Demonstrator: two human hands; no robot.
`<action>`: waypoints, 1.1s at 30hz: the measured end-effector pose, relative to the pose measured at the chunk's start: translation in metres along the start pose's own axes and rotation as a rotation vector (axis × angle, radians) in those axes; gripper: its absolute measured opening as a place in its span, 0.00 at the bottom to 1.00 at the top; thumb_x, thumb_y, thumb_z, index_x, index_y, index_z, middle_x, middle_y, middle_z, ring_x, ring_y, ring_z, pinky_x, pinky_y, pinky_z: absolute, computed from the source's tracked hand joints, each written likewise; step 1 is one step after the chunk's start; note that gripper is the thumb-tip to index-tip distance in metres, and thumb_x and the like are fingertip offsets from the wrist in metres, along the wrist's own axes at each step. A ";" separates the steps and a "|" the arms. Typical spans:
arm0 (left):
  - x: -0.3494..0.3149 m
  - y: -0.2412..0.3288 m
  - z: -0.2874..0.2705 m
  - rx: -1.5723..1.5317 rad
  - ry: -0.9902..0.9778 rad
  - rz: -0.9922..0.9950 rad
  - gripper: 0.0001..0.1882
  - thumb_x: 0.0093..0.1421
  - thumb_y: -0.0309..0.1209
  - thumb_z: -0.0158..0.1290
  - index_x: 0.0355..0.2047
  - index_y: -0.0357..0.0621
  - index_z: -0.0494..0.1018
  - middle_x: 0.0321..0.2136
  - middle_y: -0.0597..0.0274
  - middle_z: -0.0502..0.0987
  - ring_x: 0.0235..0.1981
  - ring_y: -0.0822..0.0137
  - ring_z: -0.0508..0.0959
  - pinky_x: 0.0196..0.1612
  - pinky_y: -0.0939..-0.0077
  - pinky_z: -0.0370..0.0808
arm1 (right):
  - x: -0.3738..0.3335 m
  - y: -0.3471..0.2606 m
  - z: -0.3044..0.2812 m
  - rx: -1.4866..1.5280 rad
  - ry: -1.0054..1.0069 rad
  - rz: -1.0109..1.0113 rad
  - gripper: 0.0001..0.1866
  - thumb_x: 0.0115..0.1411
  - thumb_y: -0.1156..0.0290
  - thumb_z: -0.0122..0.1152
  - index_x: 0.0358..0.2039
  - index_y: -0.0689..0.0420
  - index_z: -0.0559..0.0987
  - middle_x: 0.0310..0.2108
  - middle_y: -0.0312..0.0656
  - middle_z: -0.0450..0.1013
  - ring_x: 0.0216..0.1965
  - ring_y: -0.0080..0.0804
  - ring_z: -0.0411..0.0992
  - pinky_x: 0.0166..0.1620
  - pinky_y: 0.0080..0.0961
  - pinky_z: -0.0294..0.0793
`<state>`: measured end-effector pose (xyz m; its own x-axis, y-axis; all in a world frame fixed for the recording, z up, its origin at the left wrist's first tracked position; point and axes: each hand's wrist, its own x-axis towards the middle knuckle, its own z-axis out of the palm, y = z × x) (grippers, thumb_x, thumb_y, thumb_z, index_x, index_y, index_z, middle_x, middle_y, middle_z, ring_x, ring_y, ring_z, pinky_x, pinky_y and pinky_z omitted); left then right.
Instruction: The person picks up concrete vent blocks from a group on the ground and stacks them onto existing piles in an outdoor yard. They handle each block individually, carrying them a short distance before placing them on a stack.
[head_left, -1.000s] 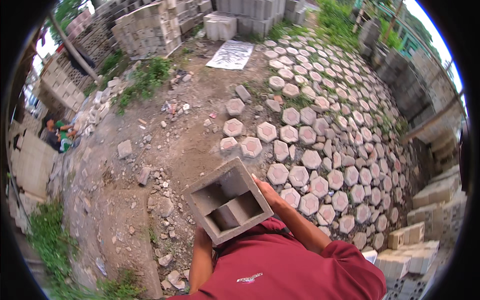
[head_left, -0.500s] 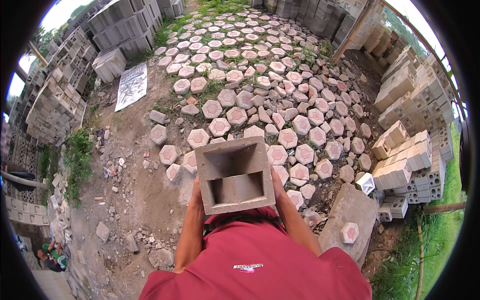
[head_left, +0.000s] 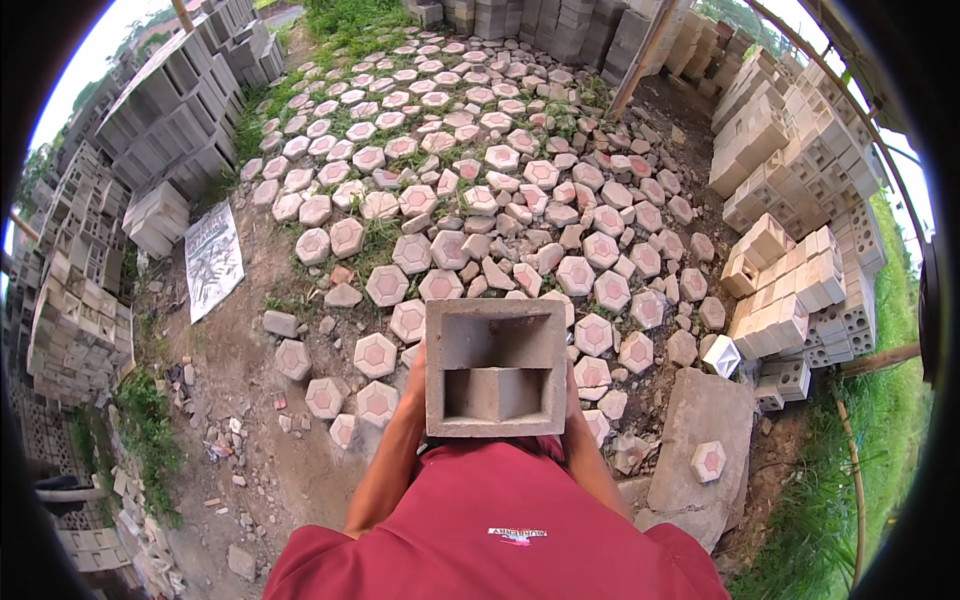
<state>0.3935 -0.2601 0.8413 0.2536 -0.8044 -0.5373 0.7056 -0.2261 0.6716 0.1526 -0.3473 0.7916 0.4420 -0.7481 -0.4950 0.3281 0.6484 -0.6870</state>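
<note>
A square, grey-brown concrete ventilation block (head_left: 497, 392) is held up close in front of my red shirt. Its front has a raised square frame around deep, slanted hollows, with a ridged piece across the lower half. My left hand (head_left: 416, 385) grips the block's left side and my right hand (head_left: 573, 392) its right side. Most of the fingers on both hands are hidden by the block. Below and beyond it, hexagonal paving blocks (head_left: 375, 355) with pinkish centres lie spread over the ground.
Stacks of pale hollow blocks (head_left: 785, 290) line the right side, with a concrete slab (head_left: 700, 435) in front carrying one hexagonal paver (head_left: 708, 461). Grey block stacks (head_left: 170, 110) rise at far left, near a printed white sheet (head_left: 214, 262). Rubble (head_left: 242, 562) dots the dirt.
The ventilation block has shifted right in the picture and sits straighter, still between both hands. My view has turned leftward, so the ground and stacks lie differently; a person at lower left has left view.
</note>
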 end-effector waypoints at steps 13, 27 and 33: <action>0.215 0.130 0.052 0.101 -0.078 -0.070 0.30 0.65 0.55 0.36 0.53 0.43 0.67 0.41 0.62 0.73 0.40 0.68 0.72 0.45 0.73 0.70 | 0.173 -0.136 0.082 -0.099 0.108 -0.135 0.28 0.67 0.53 0.33 0.57 0.60 0.66 0.51 0.40 0.68 0.50 0.29 0.66 0.54 0.27 0.64; 0.457 0.284 0.202 0.183 0.029 0.079 0.18 0.65 0.42 0.42 0.41 0.42 0.74 0.32 0.66 0.74 0.31 0.76 0.72 0.33 0.79 0.71 | 0.460 -0.337 0.112 -0.041 -0.009 -0.085 0.27 0.66 0.49 0.39 0.55 0.56 0.68 0.46 0.38 0.70 0.46 0.29 0.69 0.50 0.27 0.68; 0.523 0.324 0.235 0.269 0.143 0.013 0.19 0.65 0.41 0.43 0.45 0.41 0.74 0.35 0.65 0.76 0.32 0.74 0.73 0.37 0.79 0.71 | 0.529 -0.360 0.115 0.067 0.030 -0.065 0.25 0.66 0.50 0.39 0.53 0.54 0.69 0.44 0.38 0.70 0.43 0.29 0.69 0.47 0.27 0.69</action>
<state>0.5990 -0.8834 0.8973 0.3658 -0.7268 -0.5813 0.5055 -0.3692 0.7798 0.3645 -0.9600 0.8383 0.3932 -0.7922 -0.4667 0.4109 0.6055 -0.6816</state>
